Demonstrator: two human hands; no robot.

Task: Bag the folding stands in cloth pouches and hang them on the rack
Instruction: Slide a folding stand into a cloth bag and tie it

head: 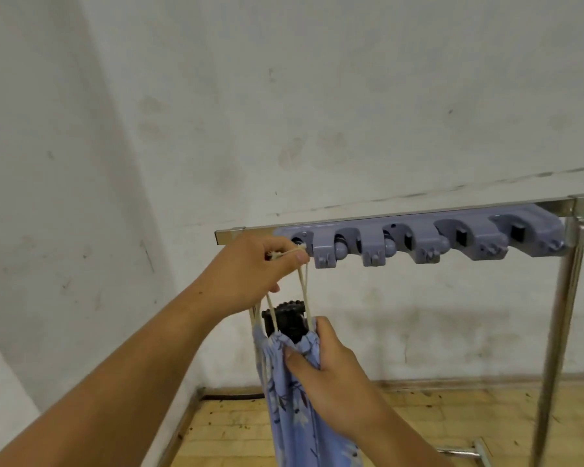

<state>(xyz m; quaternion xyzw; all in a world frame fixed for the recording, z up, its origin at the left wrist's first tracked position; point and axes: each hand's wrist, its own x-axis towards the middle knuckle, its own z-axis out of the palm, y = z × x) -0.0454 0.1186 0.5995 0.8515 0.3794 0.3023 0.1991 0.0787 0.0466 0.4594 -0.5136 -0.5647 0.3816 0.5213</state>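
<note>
Head view: with the left hand [255, 269], pinching the cream drawstring [285, 254] beside the leftmost hook. Below, black folding stand [285, 318] poking from the mouth of the blue floral pouch [297, 416], held in the air. Gripping its gathered neck with the right hand [331, 369]. Rightward, grey hook strip [418, 242] fixed along the metal rack [562, 332].

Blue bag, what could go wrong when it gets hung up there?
The bag isn't pulled shut: the black stand pokes out the top and might slip out. The left hand pinches the strings near the rack; they could miss its hook, and if the right hand lets go, the bag may drop.
</note>
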